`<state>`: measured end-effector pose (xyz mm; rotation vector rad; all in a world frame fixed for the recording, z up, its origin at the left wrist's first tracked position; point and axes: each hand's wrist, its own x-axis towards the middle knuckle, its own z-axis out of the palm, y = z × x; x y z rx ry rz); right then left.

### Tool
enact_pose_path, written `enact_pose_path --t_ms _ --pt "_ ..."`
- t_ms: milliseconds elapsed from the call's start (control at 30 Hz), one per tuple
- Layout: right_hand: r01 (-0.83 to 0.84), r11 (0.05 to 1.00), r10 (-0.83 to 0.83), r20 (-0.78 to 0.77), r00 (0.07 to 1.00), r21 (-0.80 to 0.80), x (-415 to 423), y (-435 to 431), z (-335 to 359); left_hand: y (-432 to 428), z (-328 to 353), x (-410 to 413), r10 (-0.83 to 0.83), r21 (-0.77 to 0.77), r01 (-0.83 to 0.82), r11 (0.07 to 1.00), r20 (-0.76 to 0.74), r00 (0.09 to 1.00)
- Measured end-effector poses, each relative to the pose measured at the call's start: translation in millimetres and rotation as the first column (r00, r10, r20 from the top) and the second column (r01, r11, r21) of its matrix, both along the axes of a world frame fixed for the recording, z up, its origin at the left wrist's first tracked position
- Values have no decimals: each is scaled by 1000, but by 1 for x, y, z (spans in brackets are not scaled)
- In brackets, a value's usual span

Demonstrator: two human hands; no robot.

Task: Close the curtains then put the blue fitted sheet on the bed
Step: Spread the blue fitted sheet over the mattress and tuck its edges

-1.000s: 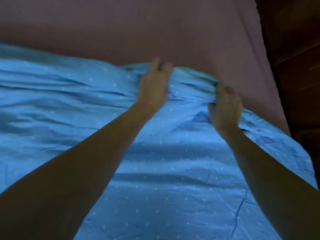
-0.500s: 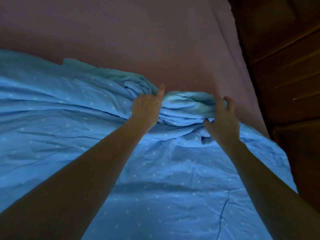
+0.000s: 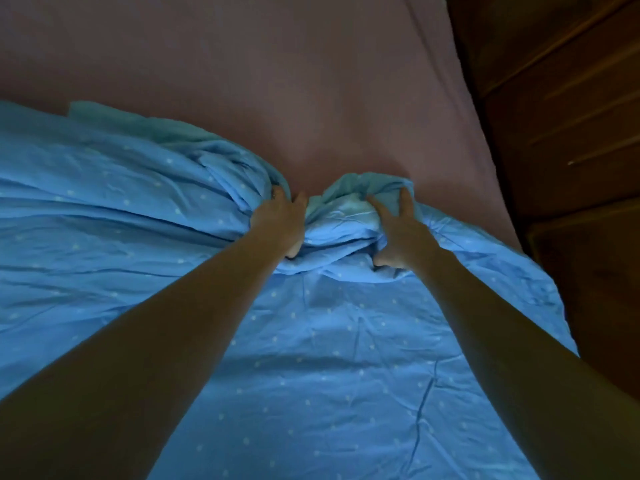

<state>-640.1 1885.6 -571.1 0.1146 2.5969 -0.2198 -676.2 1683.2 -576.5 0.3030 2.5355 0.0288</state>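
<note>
Dim room. Blue sheet with small pale dots, thin cotton-like, creased, spread over the near part of the bed and bunched into a thick rumpled ridge at its far edge. Paler turquoise underside showing in the folds. Beyond the ridge, smooth mauve mattress, bare and flat, edge curving down at right. Dark wood panelling at right, grooved.

Both arms stretched straight forward, bare. Left hand palm down at ridge centre, fingers curled and clamped on bunched sheet. Right hand just beside it, thumb low, two fingers raised and spread, remaining fingers dug into the fabric, clamped on sheet. Hands close, not touching.
</note>
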Motion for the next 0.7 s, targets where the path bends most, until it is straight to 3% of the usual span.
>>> enact_pose_path --t_ms 100,167,300,400,567,633,700 --pt "26 992 -14 101 995 -122 2 9 2 1 4 -3 11 5 -12 1000 137 991" --pt "67 986 -57 65 996 -154 2 17 3 2 10 0 42 12 -45 999 172 984" --pt "180 982 -189 -234 954 -61 16 2 -8 6 2 14 25 1 -25 1000 -67 997" --pt "261 963 -266 -373 889 -65 23 -2 -15 11 -3 15 123 97 -103 990 -228 966" --pt "289 950 -289 -675 679 -116 -3 29 0 36 29 -32 379 508 -47 860 -573 726" --pt "316 942 -299 -717 629 -115 -23 39 13 46 34 -56 421 589 12 808 -592 687" --pt "339 928 -347 -697 628 -156 -32 48 8 49 21 -65 347 618 35 785 -486 802"
